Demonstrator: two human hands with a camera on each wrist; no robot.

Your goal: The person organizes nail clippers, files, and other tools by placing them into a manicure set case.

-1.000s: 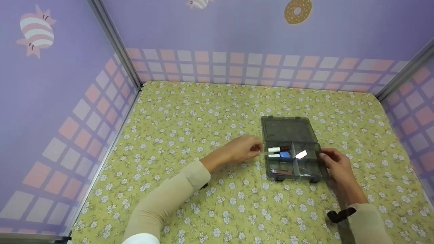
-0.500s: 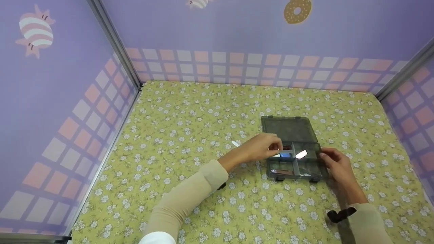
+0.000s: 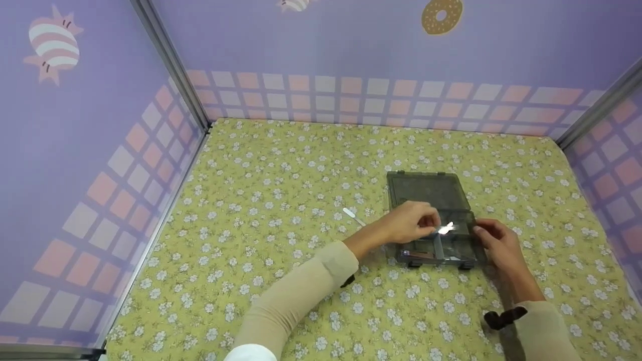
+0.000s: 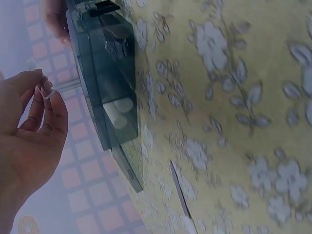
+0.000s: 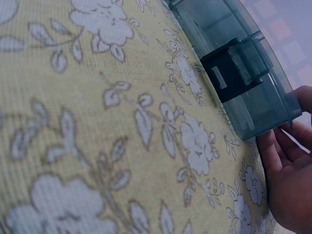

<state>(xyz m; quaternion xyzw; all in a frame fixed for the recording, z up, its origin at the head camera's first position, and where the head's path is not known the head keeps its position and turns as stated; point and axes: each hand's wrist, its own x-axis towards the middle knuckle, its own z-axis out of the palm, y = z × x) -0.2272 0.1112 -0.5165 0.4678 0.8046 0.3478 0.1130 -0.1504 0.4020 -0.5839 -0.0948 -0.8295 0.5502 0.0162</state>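
A smoky see-through plastic compartment box lies on the cloth, its lid laid back. My left hand is above the back compartments, hiding much of them. Its thumb and fingertips pinch a thin clear strip; its kind is unclear. My right hand grips the box's right side, thumb at the rim and fingers against the outer wall. Nail clippers lie in the front left compartment. White caps of small bottles show through the box wall in the left wrist view.
A thin stick with a flat white tip lies on the cloth left of the box, partly behind my left forearm. Flowered yellow cloth covers the table. Purple panels stand at the back and sides.
My left hand has moved right, from the box's left edge to over its back compartments, and the white-tipped stick has come into sight behind it. My right hand stays at the box.
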